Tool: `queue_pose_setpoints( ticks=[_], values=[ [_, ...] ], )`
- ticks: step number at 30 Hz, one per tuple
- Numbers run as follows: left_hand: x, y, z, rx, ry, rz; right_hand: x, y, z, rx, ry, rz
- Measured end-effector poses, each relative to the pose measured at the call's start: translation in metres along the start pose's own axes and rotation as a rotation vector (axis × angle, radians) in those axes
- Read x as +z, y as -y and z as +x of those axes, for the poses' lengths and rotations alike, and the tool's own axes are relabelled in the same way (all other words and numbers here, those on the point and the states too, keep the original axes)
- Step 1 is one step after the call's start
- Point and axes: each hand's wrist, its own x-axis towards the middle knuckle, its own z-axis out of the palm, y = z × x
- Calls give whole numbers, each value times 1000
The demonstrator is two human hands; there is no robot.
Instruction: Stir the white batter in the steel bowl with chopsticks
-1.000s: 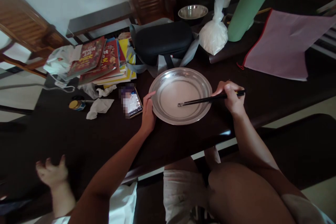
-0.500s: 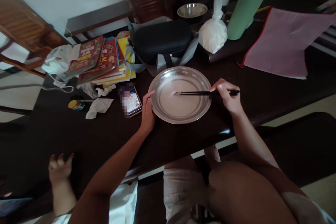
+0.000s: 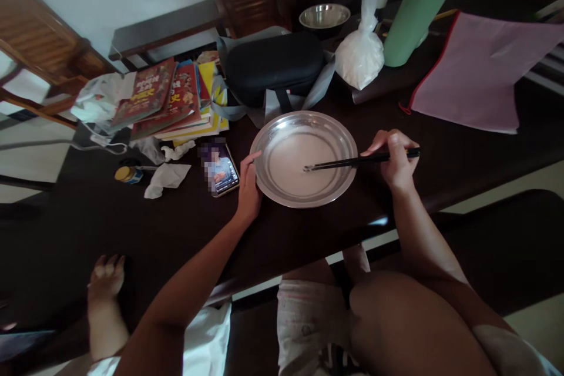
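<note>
A wide metal bowl (image 3: 304, 200) with a pale, milky liquid (image 3: 295, 158) in it rests on the dark table. My left hand (image 3: 249, 188) grips its left rim, fingers over the edge. In my right hand (image 3: 399, 158), closed just beyond the right rim, is a pair of dark chopsticks (image 3: 352, 161). Their tips are in the liquid, a little right of the bowl's middle. Left of the bowl lies a lit phone (image 3: 222, 170), close to my left hand.
Behind the bowl sit a black case (image 3: 273, 64), a tied bag of white powder (image 3: 361, 61), a second metal bowl (image 3: 324, 16) and a green cylinder (image 3: 408, 29). Books (image 3: 163, 100) and tissues (image 3: 167, 179) lie left. Another person's hand (image 3: 107, 276) rests at lower left.
My right hand has drawn back to the right, and the chopstick tips have shifted right and slightly nearer to me. My left hand stays on the rim. The phone's picture differs.
</note>
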Motion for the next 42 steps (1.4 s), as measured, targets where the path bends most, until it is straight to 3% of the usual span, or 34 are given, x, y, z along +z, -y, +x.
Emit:
queue_pose_setpoints(
  ticks=[5, 10, 15, 21, 26, 32, 37, 42],
  values=[
    [0, -1, 0, -11, -2, 1, 0, 0, 1, 20, 205, -98],
    [-2, -3, 0, 10, 20, 47, 0, 1, 0, 34, 6, -53],
    [-2, -2, -1, 19, 17, 53, 0, 4, 1, 39, 227, -81],
    [0, -1, -1, -24, -13, 15, 1, 3, 0, 44, -8, -40],
    [-1, 1, 0, -9, 0, 24, 1, 3, 1, 35, 202, -66],
    [-2, -3, -1, 28, 34, 57, -1, 2, 1, 51, 38, -21],
    [-1, -1, 0, -2, 10, 34, 1, 6, 1, 29, 218, -80],
    [0, 2, 0, 11, 27, 5, 0, 3, 1, 50, -1, -51]
  ],
)
